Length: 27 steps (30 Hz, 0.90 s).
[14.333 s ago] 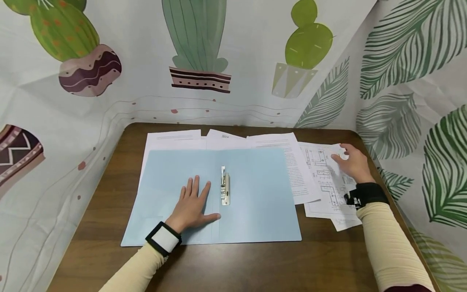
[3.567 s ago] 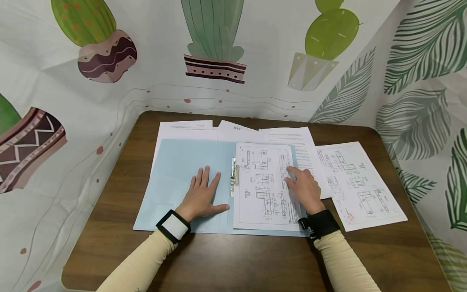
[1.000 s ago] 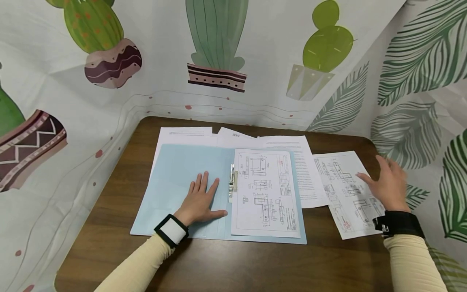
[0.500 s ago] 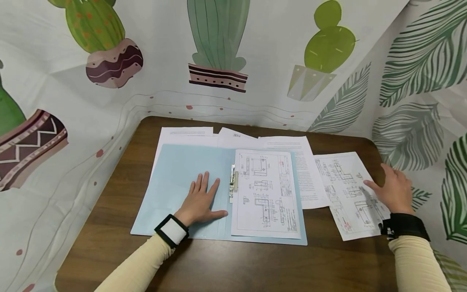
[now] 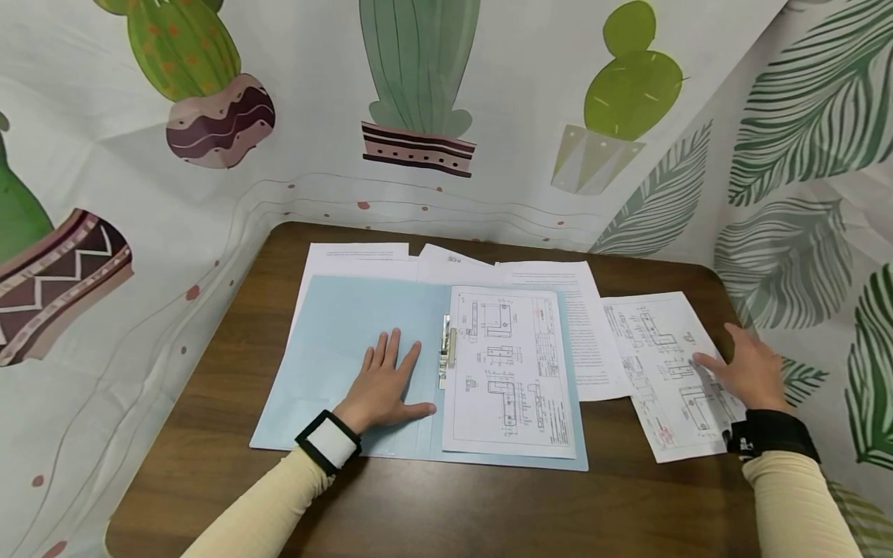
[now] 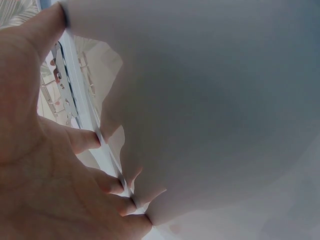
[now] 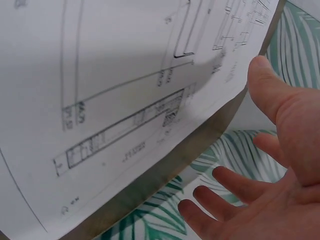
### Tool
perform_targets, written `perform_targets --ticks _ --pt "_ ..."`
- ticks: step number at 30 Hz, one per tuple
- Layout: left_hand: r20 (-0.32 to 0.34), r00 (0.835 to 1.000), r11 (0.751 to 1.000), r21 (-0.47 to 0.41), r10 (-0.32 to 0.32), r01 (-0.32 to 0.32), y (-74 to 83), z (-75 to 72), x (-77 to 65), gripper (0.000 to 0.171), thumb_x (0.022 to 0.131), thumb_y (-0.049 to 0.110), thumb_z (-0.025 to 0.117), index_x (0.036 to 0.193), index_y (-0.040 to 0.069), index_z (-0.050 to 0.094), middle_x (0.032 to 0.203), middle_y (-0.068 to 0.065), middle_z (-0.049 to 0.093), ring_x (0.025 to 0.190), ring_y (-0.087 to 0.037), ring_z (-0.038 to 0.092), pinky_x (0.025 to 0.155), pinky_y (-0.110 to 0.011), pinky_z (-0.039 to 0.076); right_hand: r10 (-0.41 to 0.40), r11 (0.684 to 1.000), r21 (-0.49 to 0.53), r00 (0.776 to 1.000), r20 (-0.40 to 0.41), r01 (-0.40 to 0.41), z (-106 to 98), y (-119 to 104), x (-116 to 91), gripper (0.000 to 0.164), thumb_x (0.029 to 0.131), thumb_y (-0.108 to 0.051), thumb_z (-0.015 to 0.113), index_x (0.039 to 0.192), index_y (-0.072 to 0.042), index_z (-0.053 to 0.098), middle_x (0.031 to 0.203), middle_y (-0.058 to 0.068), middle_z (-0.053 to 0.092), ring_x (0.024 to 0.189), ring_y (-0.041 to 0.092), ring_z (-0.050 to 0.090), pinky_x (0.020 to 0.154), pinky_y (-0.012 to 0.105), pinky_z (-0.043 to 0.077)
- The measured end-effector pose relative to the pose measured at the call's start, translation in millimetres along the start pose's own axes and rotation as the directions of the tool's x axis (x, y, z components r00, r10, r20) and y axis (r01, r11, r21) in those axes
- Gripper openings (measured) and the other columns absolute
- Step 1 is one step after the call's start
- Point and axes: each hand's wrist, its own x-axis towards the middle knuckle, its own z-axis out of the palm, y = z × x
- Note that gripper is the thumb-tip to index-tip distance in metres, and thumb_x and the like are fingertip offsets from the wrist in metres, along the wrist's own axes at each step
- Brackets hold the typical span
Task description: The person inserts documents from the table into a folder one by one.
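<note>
A light blue folder lies spread on the table with a metal lever clip near its spine. My left hand rests palm down with spread fingers on its left half. On the right half lies a sheet with technical drawings, its left edge close along the clip. Another drawing sheet lies farther right. My right hand is at that sheet's right edge, thumb towards the paper. In the right wrist view the thumb is at the paper's edge, and the other fingers are apart below, holding nothing.
Several printed text sheets stick out from behind and under the folder, one of them at its right side. The brown table has rounded corners, its right edge near my right hand. A cloth with cactus and leaf prints hangs behind it.
A drawing sheet has come onto the folder's right half since the oldest frame. My right hand has left that sheet and moved right to the other drawing; my left hand stays put.
</note>
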Motion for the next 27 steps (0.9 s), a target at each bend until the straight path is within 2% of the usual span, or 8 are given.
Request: perform_targets --ticks 6,11,16,27 --pt "-0.03 0.999 1.0 -0.009 0.014 -0.014 -0.3 2.9 -0.8 0.111 0.079 0.069 0.076 0.16 0.004 0.035 0.166 -0.033 0.01 0.153 -0.052 0.007 0.118 -0.067 0.018 0.042 0.999 0.009 0.995 0.092 -0.043 3.6 4.2 1.5 0.092 0.093 -0.026 0.074 0.154 0.015 0.018 0.146 0.05 0.028 0.131 0.07 0.027 0.107 0.078 0.018" --pt "-0.007 1.0 1.0 0.0 0.003 -0.003 0.6 2.1 -0.5 0.112 0.08 0.071 0.073 0.161 0.006 0.032 0.167 -0.031 0.007 0.154 -0.051 0.004 0.119 -0.066 0.015 0.07 0.997 0.019 0.986 0.152 -0.074 4.6 2.9 -1.6 0.093 0.094 -0.027 0.071 0.155 0.014 0.015 0.149 0.048 0.024 0.132 0.069 0.026 0.104 0.079 0.02" --pt "0.012 1.0 1.0 0.011 -0.003 0.003 1.7 -0.3 -0.3 0.113 0.081 0.073 0.071 0.162 0.007 0.03 0.167 -0.031 0.006 0.154 -0.05 0.003 0.12 -0.065 0.015 0.051 0.999 -0.002 0.987 0.155 -0.051 4.8 0.7 -3.4 0.089 0.095 -0.027 0.07 0.152 0.017 0.018 0.146 0.05 0.027 0.128 0.069 0.029 0.103 0.079 0.019" --pt "0.004 1.0 1.0 0.01 -0.006 0.006 0.9 -0.6 1.1 0.112 0.08 0.072 0.073 0.161 0.006 0.031 0.167 -0.031 0.007 0.154 -0.05 0.003 0.12 -0.065 0.015 0.027 0.999 -0.038 0.992 0.122 -0.022 9.9 1.1 1.9 0.079 0.094 -0.022 0.071 0.149 0.015 0.029 0.138 0.05 0.038 0.122 0.067 0.039 0.102 0.077 0.023"
